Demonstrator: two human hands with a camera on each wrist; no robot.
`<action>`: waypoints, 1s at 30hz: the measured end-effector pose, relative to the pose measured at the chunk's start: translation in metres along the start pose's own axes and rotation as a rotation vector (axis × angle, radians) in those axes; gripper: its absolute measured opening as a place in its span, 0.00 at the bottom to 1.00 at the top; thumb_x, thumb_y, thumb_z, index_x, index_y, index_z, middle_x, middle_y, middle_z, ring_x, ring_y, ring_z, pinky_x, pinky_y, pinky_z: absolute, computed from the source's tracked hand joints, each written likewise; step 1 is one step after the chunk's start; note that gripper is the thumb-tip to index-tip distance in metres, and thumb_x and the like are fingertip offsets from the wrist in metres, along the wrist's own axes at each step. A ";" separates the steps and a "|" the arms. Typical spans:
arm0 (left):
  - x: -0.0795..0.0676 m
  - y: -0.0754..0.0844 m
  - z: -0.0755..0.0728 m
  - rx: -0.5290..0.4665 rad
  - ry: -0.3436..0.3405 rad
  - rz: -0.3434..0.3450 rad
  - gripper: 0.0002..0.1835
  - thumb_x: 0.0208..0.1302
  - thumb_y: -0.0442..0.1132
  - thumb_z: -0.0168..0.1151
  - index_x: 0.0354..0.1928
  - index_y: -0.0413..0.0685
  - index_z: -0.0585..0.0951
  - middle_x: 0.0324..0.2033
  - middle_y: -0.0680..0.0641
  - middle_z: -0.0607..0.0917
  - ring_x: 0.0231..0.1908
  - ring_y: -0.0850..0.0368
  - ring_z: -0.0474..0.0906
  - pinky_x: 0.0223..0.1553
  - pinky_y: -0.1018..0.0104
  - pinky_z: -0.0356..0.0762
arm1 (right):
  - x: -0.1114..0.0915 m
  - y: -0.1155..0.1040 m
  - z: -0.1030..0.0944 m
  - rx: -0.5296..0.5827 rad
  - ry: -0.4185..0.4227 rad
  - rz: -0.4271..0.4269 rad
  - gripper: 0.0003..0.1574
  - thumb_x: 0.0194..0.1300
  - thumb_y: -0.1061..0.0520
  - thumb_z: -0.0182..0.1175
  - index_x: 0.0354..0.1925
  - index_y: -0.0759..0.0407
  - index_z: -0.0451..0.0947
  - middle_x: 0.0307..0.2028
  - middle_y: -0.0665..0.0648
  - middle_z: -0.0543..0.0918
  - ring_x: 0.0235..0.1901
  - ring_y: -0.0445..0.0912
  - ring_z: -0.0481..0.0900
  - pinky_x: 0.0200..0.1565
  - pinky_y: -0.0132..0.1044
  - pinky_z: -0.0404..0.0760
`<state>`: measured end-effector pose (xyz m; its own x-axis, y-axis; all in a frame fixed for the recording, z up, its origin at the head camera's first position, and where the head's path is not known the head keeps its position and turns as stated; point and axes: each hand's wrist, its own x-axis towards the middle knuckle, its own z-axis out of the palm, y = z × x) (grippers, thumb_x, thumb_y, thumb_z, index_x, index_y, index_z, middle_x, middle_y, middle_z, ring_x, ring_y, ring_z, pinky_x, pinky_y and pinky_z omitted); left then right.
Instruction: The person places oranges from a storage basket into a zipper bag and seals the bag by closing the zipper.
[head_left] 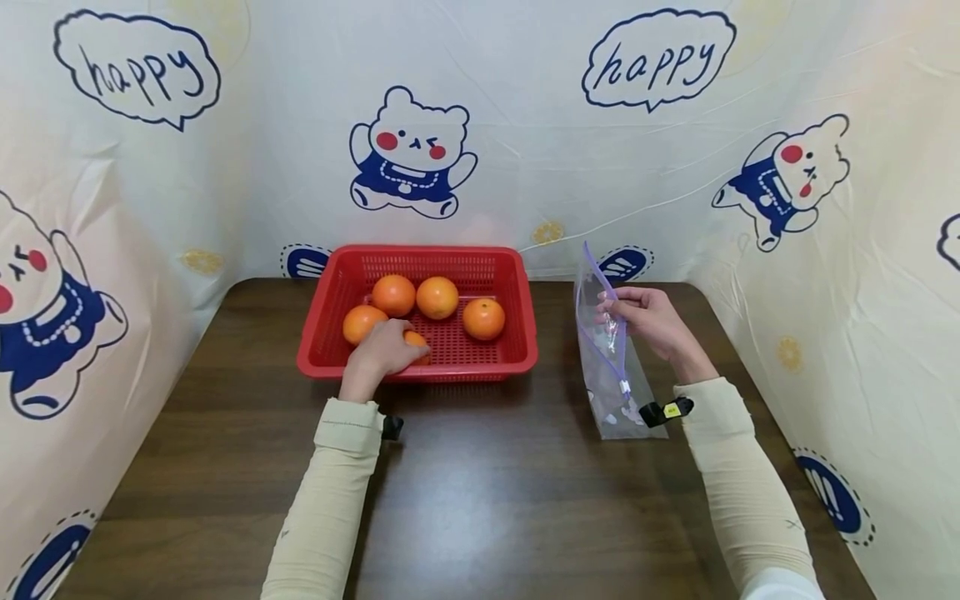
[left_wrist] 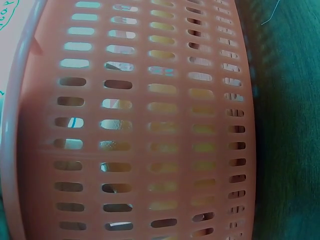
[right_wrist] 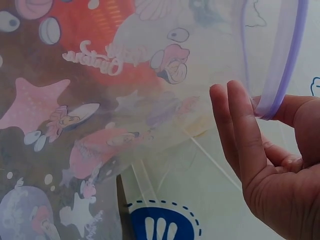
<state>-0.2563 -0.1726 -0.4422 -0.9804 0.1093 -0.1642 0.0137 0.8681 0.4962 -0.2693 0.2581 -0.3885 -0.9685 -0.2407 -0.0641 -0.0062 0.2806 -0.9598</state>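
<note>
In the head view a red plastic basket point(head_left: 517, 333) holds several oranges, among them one orange point(head_left: 483, 319) on its right side. My left hand point(head_left: 382, 346) reaches over the front wall and grips another orange point(head_left: 417, 343), partly hidden under the fingers. The left wrist view is filled by the slotted basket wall point(left_wrist: 137, 155), with glimpses of hand and fruit through the slots. At the right, my right hand point(head_left: 654, 319) pinches the purple-edged rim of a clear zip bag point(head_left: 600, 367), which stands upright with its mouth parted. Printed shells and starfish show on the bag in the right wrist view.
Both things stand on a dark wooden table point(head_left: 465, 500). A white cloth point(head_left: 525, 125) printed with bears hangs behind and at both sides. A black wrist device point(head_left: 663, 412) sits at the right sleeve, close to the bag's lower part.
</note>
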 end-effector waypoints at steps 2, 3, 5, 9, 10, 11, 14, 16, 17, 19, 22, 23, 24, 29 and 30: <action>0.000 0.000 0.000 -0.013 0.005 0.000 0.32 0.65 0.53 0.62 0.65 0.39 0.76 0.57 0.36 0.82 0.50 0.42 0.77 0.55 0.45 0.78 | 0.000 0.000 0.001 -0.004 0.000 -0.004 0.25 0.76 0.58 0.57 0.61 0.78 0.72 0.38 0.48 0.89 0.37 0.41 0.89 0.41 0.33 0.87; -0.001 0.000 0.000 -0.018 0.008 0.002 0.32 0.65 0.52 0.62 0.65 0.39 0.76 0.57 0.36 0.82 0.50 0.42 0.77 0.55 0.45 0.78 | 0.000 0.000 0.001 -0.003 0.000 -0.006 0.25 0.76 0.59 0.57 0.61 0.78 0.72 0.38 0.49 0.89 0.37 0.41 0.89 0.41 0.33 0.87; -0.001 0.000 -0.001 -0.027 0.015 0.008 0.32 0.65 0.52 0.62 0.65 0.38 0.76 0.57 0.36 0.82 0.50 0.42 0.77 0.55 0.44 0.78 | 0.001 0.000 0.002 -0.003 0.000 -0.009 0.25 0.76 0.59 0.57 0.60 0.78 0.72 0.37 0.48 0.89 0.37 0.41 0.89 0.41 0.33 0.87; -0.002 0.000 0.000 -0.040 0.022 0.011 0.33 0.65 0.53 0.63 0.66 0.38 0.75 0.58 0.36 0.81 0.52 0.42 0.76 0.57 0.43 0.77 | 0.001 0.001 0.003 -0.008 -0.002 -0.005 0.24 0.76 0.58 0.57 0.60 0.77 0.73 0.36 0.46 0.89 0.36 0.40 0.89 0.40 0.32 0.87; -0.002 -0.001 0.000 -0.044 0.025 0.009 0.34 0.65 0.53 0.63 0.66 0.38 0.75 0.59 0.36 0.80 0.53 0.42 0.76 0.57 0.43 0.77 | 0.002 0.001 0.003 -0.011 0.000 -0.004 0.24 0.76 0.58 0.57 0.60 0.77 0.73 0.36 0.46 0.89 0.36 0.40 0.88 0.40 0.32 0.87; -0.002 -0.001 0.000 -0.046 0.028 0.011 0.34 0.65 0.54 0.63 0.66 0.39 0.75 0.59 0.36 0.80 0.53 0.42 0.76 0.57 0.43 0.77 | 0.002 0.001 0.003 -0.014 0.001 -0.003 0.24 0.76 0.58 0.57 0.60 0.77 0.73 0.36 0.45 0.89 0.36 0.40 0.88 0.40 0.32 0.87; -0.002 -0.001 0.002 -0.053 0.045 0.018 0.34 0.64 0.54 0.63 0.66 0.39 0.75 0.58 0.37 0.80 0.52 0.43 0.76 0.57 0.44 0.77 | 0.002 0.001 0.004 -0.022 0.004 0.000 0.24 0.76 0.58 0.57 0.60 0.77 0.74 0.36 0.45 0.89 0.36 0.39 0.88 0.40 0.33 0.87; -0.003 -0.001 0.002 -0.055 0.061 0.029 0.34 0.64 0.55 0.63 0.65 0.40 0.75 0.57 0.38 0.81 0.51 0.43 0.76 0.56 0.45 0.78 | 0.002 0.001 0.005 -0.025 0.005 0.002 0.24 0.76 0.58 0.57 0.59 0.77 0.74 0.36 0.46 0.89 0.36 0.39 0.88 0.41 0.33 0.87; -0.003 -0.001 0.002 -0.057 0.070 0.039 0.34 0.64 0.55 0.63 0.65 0.40 0.75 0.57 0.38 0.82 0.50 0.44 0.76 0.55 0.45 0.78 | 0.002 0.001 0.005 -0.023 0.005 0.002 0.24 0.76 0.58 0.57 0.59 0.77 0.74 0.36 0.46 0.89 0.36 0.39 0.88 0.41 0.33 0.87; -0.004 -0.001 0.003 -0.065 0.087 0.057 0.33 0.63 0.54 0.63 0.65 0.41 0.76 0.55 0.39 0.83 0.49 0.44 0.77 0.54 0.46 0.78 | 0.003 0.001 0.006 -0.020 0.003 0.001 0.24 0.76 0.58 0.57 0.59 0.77 0.74 0.36 0.47 0.89 0.37 0.40 0.89 0.41 0.34 0.87; -0.004 0.000 0.003 -0.076 0.114 0.080 0.32 0.63 0.54 0.64 0.64 0.42 0.77 0.53 0.41 0.83 0.47 0.45 0.78 0.53 0.47 0.79 | 0.005 0.000 0.007 -0.010 0.000 -0.001 0.24 0.76 0.58 0.57 0.59 0.78 0.73 0.36 0.46 0.89 0.37 0.39 0.89 0.41 0.34 0.87; -0.004 0.000 0.003 -0.079 0.123 0.087 0.32 0.62 0.53 0.64 0.64 0.42 0.77 0.53 0.41 0.84 0.47 0.45 0.78 0.53 0.47 0.79 | 0.005 0.000 0.008 -0.004 -0.003 -0.002 0.25 0.76 0.58 0.57 0.59 0.78 0.73 0.36 0.46 0.89 0.37 0.39 0.89 0.41 0.34 0.87; -0.004 0.000 0.003 -0.081 0.131 0.094 0.32 0.62 0.53 0.64 0.64 0.41 0.77 0.53 0.41 0.84 0.47 0.45 0.78 0.53 0.46 0.79 | 0.006 0.000 0.008 -0.002 -0.006 -0.004 0.25 0.76 0.58 0.57 0.59 0.79 0.72 0.36 0.46 0.89 0.37 0.39 0.89 0.42 0.34 0.87; -0.005 0.000 0.004 -0.082 0.159 0.120 0.33 0.63 0.54 0.65 0.65 0.41 0.76 0.55 0.41 0.83 0.49 0.45 0.79 0.57 0.45 0.77 | 0.008 0.000 0.011 0.018 -0.019 -0.002 0.27 0.76 0.58 0.56 0.60 0.81 0.70 0.35 0.46 0.89 0.37 0.39 0.89 0.42 0.34 0.87; -0.006 0.001 0.004 -0.082 0.163 0.126 0.33 0.64 0.54 0.65 0.65 0.41 0.76 0.56 0.41 0.83 0.50 0.45 0.78 0.58 0.44 0.77 | 0.008 -0.001 0.011 0.019 -0.020 -0.003 0.27 0.76 0.58 0.56 0.61 0.81 0.69 0.35 0.45 0.89 0.37 0.39 0.89 0.42 0.34 0.87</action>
<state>-0.2499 -0.1707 -0.4447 -0.9909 0.1283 0.0403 0.1282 0.8098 0.5725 -0.2744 0.2457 -0.3915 -0.9633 -0.2601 -0.0665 -0.0042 0.2624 -0.9650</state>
